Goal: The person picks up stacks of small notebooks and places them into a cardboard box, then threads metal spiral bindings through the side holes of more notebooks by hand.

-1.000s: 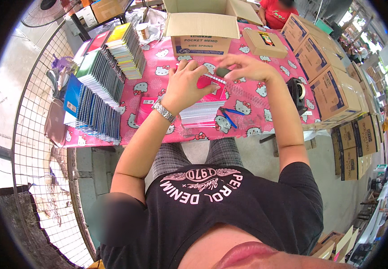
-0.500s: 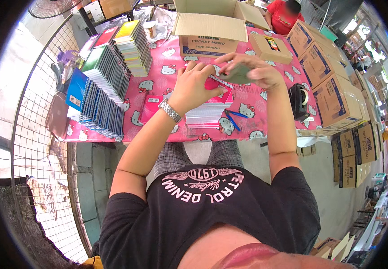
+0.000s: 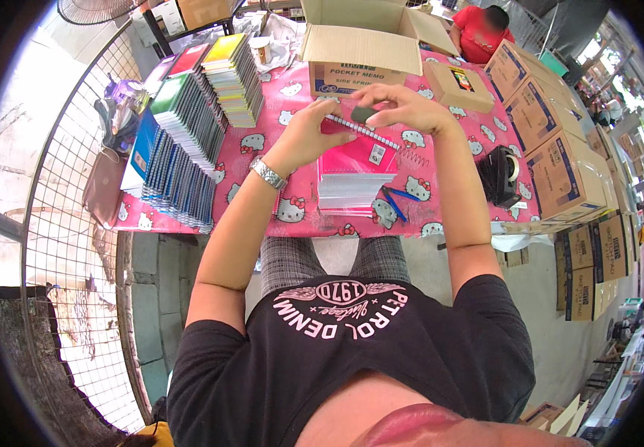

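A pink spiral notebook (image 3: 352,153) lies on top of a stack of white-edged notebooks (image 3: 348,192), its white-and-dark spiral binding along the far edge. My left hand (image 3: 312,132) grips its far left corner, thumb on the cover near the binding. In my right hand (image 3: 407,109) a small flat dark grey-green piece (image 3: 364,115) is pinched between fingers and thumb, right at the binding. A loose coil of spiral wire (image 3: 415,157) trails from the binding's right end. Blue-handled pliers (image 3: 396,203) rest on the table just right of the stack.
Tall stacks of blue notebooks (image 3: 169,175), green ones (image 3: 188,123) and yellow ones (image 3: 236,82) stand at left. An open carton (image 3: 355,77) and a smaller brown box (image 3: 460,86) are at the back. A black tape dispenser (image 3: 499,175) sits at right, before stacked cartons (image 3: 564,175).
The whole view has shifted slightly. My left hand has drawn back leftward, uncovering more of the cover and binding. My right hand has moved left along the binding with the dark piece.
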`<state>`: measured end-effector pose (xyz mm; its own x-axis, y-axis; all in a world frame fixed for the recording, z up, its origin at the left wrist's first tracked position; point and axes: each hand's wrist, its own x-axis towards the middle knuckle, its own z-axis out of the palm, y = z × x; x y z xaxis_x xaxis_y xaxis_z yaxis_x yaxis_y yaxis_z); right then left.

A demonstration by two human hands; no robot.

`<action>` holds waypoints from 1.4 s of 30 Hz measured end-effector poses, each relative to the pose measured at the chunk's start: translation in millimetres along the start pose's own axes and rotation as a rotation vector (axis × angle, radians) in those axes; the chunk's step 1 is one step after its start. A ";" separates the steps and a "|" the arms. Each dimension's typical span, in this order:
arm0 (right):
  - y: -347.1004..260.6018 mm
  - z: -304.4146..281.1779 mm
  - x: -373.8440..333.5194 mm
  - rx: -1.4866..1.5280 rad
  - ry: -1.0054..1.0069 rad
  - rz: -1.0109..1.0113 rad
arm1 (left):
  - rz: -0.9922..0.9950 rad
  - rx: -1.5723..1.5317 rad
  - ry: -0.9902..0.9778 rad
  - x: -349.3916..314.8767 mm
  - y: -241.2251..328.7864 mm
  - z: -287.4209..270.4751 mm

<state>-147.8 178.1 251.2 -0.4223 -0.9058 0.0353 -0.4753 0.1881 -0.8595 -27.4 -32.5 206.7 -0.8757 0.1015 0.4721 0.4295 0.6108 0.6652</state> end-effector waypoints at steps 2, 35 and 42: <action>-0.2 -2.2 0.9 0.321 -0.052 -0.187 | -0.031 -0.011 0.008 -0.6 4.9 -0.6; -11.9 75.8 6.9 -0.746 0.605 -0.102 | -0.335 -0.457 0.314 -18.7 -10.3 23.4; -4.3 85.4 14.7 -0.904 0.886 -0.281 | -0.197 -0.499 0.450 -25.5 -25.4 36.7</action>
<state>-86.1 131.5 211.9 -0.4225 -0.4630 0.7792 -0.8335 0.5362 -0.1333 -24.1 -21.8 156.5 -0.8171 -0.3751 0.4378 0.4170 0.1399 0.8981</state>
